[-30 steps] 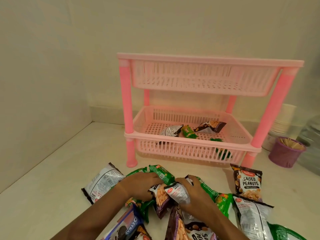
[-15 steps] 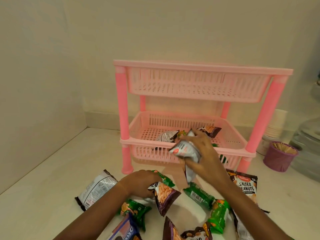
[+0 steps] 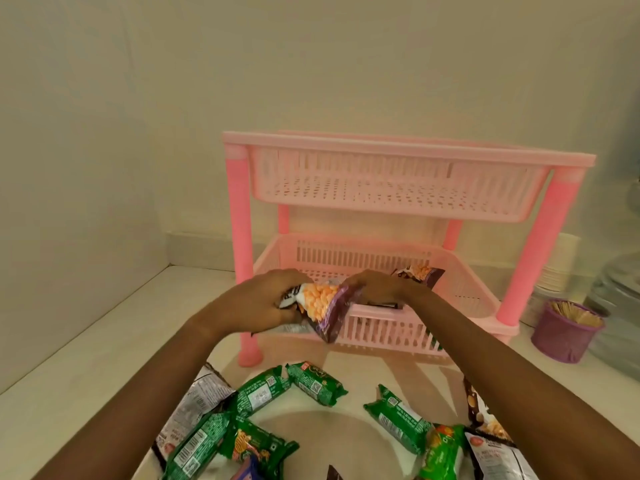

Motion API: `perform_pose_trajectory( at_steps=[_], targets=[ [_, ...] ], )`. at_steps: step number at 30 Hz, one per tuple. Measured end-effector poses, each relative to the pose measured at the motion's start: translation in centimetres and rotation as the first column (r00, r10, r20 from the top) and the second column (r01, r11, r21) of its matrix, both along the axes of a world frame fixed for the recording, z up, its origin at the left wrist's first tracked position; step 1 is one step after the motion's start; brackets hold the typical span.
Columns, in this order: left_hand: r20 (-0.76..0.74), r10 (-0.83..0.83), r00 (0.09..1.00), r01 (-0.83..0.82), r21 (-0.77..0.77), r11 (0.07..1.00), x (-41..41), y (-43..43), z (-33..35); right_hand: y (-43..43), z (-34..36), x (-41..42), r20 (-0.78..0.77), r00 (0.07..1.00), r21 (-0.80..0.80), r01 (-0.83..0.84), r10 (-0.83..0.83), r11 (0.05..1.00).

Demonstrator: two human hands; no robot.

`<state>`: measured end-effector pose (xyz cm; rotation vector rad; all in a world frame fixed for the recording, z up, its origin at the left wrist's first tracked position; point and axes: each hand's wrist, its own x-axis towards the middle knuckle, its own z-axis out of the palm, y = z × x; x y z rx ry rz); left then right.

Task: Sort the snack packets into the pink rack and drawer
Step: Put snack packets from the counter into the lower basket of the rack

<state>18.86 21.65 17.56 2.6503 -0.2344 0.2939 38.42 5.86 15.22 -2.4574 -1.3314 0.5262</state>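
Note:
A pink two-tier rack (image 3: 408, 157) stands on the pale counter. Its top basket holds nothing I can see. My left hand (image 3: 256, 301) grips a purple peanut packet (image 3: 322, 303) just in front of the lower basket (image 3: 398, 332), at its left end. My right hand (image 3: 379, 285) lies flat, back up, over that basket's front rim, its fingertips by the packet's top edge; a dark packet edge shows under it. Another peanut packet (image 3: 420, 273) lies at the basket's back. Several green packets (image 3: 317, 382) and a silver packet (image 3: 197, 403) lie loose on the counter near me.
A purple cup of toothpicks (image 3: 564, 336) stands right of the rack, with a stack of paper cups (image 3: 557, 268) and a clear water bottle (image 3: 620, 306) behind it. Walls close off the left and back. More peanut packets (image 3: 491, 448) lie at the lower right.
My left hand has lifted a peanut packet from the pile up to the lower basket. My right hand, which carried a silver packet, has lowered onto the basket's front rim.

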Motion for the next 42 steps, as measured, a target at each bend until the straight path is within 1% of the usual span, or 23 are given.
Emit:
perform_pose_trajectory(
  at_steps=[2,3,6,8,11,12,13,14,15,16,17,18,20,22,25,26,28,31,33,36,40,42],
  targets=[
    [0.053,0.059,0.997,-0.058,-0.017,0.998,0.6,0.4,0.7,0.7,-0.7,0.5,-0.017,1.0,-0.112,0.023,-0.025,0.993],
    [0.075,0.088,0.993,-0.088,-0.011,0.996,1.1,0.6,0.8,1.0,-1.0,0.8,-0.017,0.999,-0.116,0.031,-0.033,0.993],
    [0.111,0.21,0.971,-0.214,0.026,0.976,2.7,0.5,0.4,1.6,-1.6,0.8,-0.01,0.999,-0.021,0.035,-0.036,0.999],
    [0.135,0.309,0.941,-0.318,0.05,0.947,4.1,0.4,-0.3,1.6,-1.9,0.7,-0.017,1.0,0.033,0.02,-0.019,0.999],
    [0.171,0.445,0.879,-0.464,0.089,0.881,6.3,0.3,-1.2,0.7,-2.3,1.2,-0.136,0.99,0.042,0.039,-0.033,0.998],
    [0.181,0.481,0.858,-0.502,0.1,0.859,7.2,0.4,-1.4,0.4,-2.3,1.4,-0.199,0.978,0.072,0.069,-0.053,0.995],
    [0.188,0.512,0.838,-0.536,0.112,0.837,8.0,0.4,-1.6,0.1,-2.4,1.6,-0.281,0.957,0.143,0.117,-0.073,0.983],
    [0.19,0.54,0.82,-0.565,0.127,0.815,8.8,0.5,-1.7,-0.2,-2.4,1.6,-0.367,0.926,0.235,0.187,-0.091,0.954],
    [0.19,0.563,0.805,-0.59,0.148,0.794,9.7,0.7,-1.9,-0.3,-2.4,1.6,-0.437,0.892,0.322,0.277,-0.117,0.905],
    [0.194,0.58,0.791,-0.61,0.174,0.773,10.6,0.9,-2.1,-0.4,-2.4,1.6,-0.48,0.864,0.393,0.366,-0.151,0.843],
    [0.201,0.593,0.779,-0.626,0.199,0.754,11.5,1.0,-2.3,-0.4,-2.5,1.8,-0.487,0.85,0.447,0.439,-0.2,0.78],
    [0.209,0.603,0.77,-0.638,0.227,0.736,12.5,1.2,-2.4,-0.4,-2.6,2.0,-0.469,0.848,0.492,0.483,-0.246,0.725],
    [0.208,0.605,0.768,-0.639,0.306,0.705,14.3,1.5,-2.6,-0.3,-2.9,2.2,-0.426,0.857,0.555,0.501,-0.289,0.664],
    [0.212,0.59,0.779,-0.623,0.371,0.689,16.1,1.7,-2.6,-0.2,-3.3,2.4,-0.388,0.874,0.584,0.479,-0.293,0.655],
    [0.204,0.56,0.803,-0.592,0.376,0.713,18.2,1.9,-2.4,0.0,-3.8,2.9,-0.344,0.896,0.612,0.441,-0.28,0.657],
    [0.182,0.551,0.814,-0.576,0.364,0.732,18.7,2.0,-2.5,0.1,-3.9,3.0,-0.328,0.903,0.62,0.429,-0.279,0.657],
    [0.078,0.551,0.831,-0.541,0.346,0.767,19.3,1.9,-3.1,0.1,-4.0,3.2,-0.274,0.916,0.627,0.401,-0.293,0.668],
    [-0.083,0.565,0.821,-0.513,0.327,0.794,19.2,1.4,-4.1,0.0,-3.8,3.0,-0.189,0.927,0.64,0.367,-0.324,0.675],
    [-0.119,0.548,0.828,-0.492,0.315,0.811,18.6,1.1,-4.3,-0.2,-3.5,2.7,-0.098,0.929,0.655,0.331,-0.358,0.679],
    [-0.07,0.535,0.842,-0.5,0.27,0.822,16.9,0.5,-4.1,-0.5,-2.9,1.9,0.066,0.913,0.683,0.252,-0.402,0.685],
    [0.017,0.509,0.861,-0.506,0.142,0.851,13.7,-0.6,-3.9,-0.9,-2.3,0.0,0.376,0.835,0.648,0.074,-0.402,0.758],
    [0.052,0.488,0.871,-0.491,0.107,0.864,12.0,-1.0,-4.2,-1.1,-2.2,-1.1,0.441,0.813,0.643,0.01,-0.38,0.766]
  ],
)
